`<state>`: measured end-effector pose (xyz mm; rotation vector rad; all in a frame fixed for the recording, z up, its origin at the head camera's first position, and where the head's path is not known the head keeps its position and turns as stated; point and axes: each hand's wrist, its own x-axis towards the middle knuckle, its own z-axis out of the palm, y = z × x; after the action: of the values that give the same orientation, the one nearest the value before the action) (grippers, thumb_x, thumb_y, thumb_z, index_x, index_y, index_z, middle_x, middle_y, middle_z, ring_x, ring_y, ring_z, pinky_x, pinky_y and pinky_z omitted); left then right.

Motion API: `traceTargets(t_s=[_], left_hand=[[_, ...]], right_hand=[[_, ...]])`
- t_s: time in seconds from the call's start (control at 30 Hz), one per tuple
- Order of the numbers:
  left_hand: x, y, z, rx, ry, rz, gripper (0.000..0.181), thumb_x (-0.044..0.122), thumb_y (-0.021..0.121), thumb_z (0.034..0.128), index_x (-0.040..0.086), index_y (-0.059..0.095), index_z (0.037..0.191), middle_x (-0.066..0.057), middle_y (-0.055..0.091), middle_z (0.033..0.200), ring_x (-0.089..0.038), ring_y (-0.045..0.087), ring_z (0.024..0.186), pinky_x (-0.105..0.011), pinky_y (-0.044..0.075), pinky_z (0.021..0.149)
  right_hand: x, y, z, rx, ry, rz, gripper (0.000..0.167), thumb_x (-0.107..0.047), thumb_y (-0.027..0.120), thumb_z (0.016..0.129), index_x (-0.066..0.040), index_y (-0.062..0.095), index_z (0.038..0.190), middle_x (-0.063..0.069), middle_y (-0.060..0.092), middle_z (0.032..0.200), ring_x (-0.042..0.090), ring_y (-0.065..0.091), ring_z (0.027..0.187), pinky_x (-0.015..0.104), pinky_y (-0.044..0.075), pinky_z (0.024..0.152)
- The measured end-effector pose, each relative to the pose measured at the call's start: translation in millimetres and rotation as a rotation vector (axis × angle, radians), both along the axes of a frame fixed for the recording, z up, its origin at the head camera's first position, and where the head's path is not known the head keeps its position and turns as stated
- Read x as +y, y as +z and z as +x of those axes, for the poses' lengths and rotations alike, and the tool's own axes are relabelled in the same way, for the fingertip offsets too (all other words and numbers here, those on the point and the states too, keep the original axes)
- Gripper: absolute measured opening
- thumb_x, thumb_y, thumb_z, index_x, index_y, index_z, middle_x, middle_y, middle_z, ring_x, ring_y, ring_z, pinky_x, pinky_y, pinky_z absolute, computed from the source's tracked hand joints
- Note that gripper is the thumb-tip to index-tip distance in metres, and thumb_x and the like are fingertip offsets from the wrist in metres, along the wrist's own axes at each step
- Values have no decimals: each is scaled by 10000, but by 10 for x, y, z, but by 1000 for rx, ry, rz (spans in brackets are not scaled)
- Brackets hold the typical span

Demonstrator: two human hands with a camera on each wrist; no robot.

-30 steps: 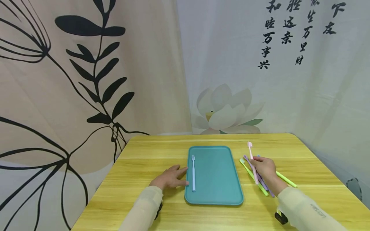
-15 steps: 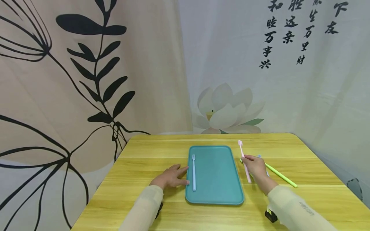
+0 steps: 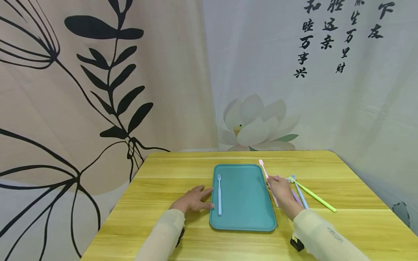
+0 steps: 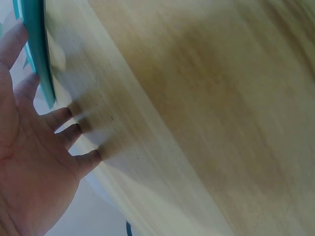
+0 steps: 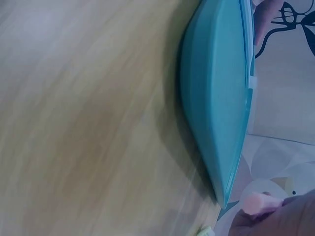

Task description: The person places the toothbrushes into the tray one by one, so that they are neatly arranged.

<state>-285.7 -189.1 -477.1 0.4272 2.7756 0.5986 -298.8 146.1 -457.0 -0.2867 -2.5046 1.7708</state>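
Note:
My right hand [image 3: 281, 190] pinches a pink toothbrush [image 3: 263, 169] at the right edge of the teal tray [image 3: 243, 197], its bristle end pointing away from me. In the right wrist view the end of the pink toothbrush [image 5: 261, 203] shows at the fingers, close to the tray [image 5: 216, 98]. My left hand [image 3: 192, 201] lies with spread fingers at the tray's left edge, two fingertips touching the rim; the left wrist view shows this hand [image 4: 42, 142] holding nothing. A light blue toothbrush [image 3: 219, 195] lies lengthwise in the tray's left part.
Right of my right hand, a green toothbrush [image 3: 315, 196], a blue one [image 3: 301, 194] and a purple one [image 3: 296, 197] lie on the wooden table [image 3: 169, 170]. Part of another toothbrush [image 5: 205, 231] shows in the right wrist view. A patterned cloth [image 3: 176, 90] hangs behind.
My right hand has moved left with the pink toothbrush, from above the loose toothbrushes to the tray's right edge. The left hand has stayed at the tray.

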Motion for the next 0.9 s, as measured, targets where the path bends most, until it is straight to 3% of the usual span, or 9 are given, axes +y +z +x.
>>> traceTargets(t_s=[0.13, 0.3, 0.53, 0.9], left_hand=[[7, 7, 4, -4, 6, 0, 766, 548, 666, 899, 268, 373, 1550, -181, 260, 1595, -408, 223, 1460, -610, 182, 1155], [9, 5, -3, -2, 5, -10, 765, 549, 665, 899, 267, 376, 1548, -180, 266, 1592, -404, 226, 1461, -595, 178, 1162], [10, -1, 4, -3, -2, -17, 770, 557, 656, 902, 267, 365, 1553, -181, 260, 1595, -399, 221, 1463, -593, 182, 1162], [14, 7, 15, -2, -1, -20, 769, 565, 646, 906, 272, 358, 1556, -184, 256, 1596, -406, 225, 1460, -607, 201, 1151]], right_hand=[[-57, 0, -1, 2, -3, 14, 434, -185, 448, 1013, 92, 576, 1322, 272, 602, 1281, 398, 552, 1180, 451, 495, 937], [-123, 16, 4, -23, 0, -85, 417, -147, 482, 997, 91, 570, 1328, 305, 535, 1351, 406, 546, 1204, 451, 528, 923], [-193, 21, 12, -47, 24, -145, 399, -92, 507, 994, 119, 550, 1330, 307, 575, 1272, 319, 610, 1052, 328, 559, 755], [-319, -42, -78, -42, -51, -136, 315, -79, 641, 918, 61, 669, 1199, 183, 689, 1056, 182, 628, 847, 265, 530, 637]])
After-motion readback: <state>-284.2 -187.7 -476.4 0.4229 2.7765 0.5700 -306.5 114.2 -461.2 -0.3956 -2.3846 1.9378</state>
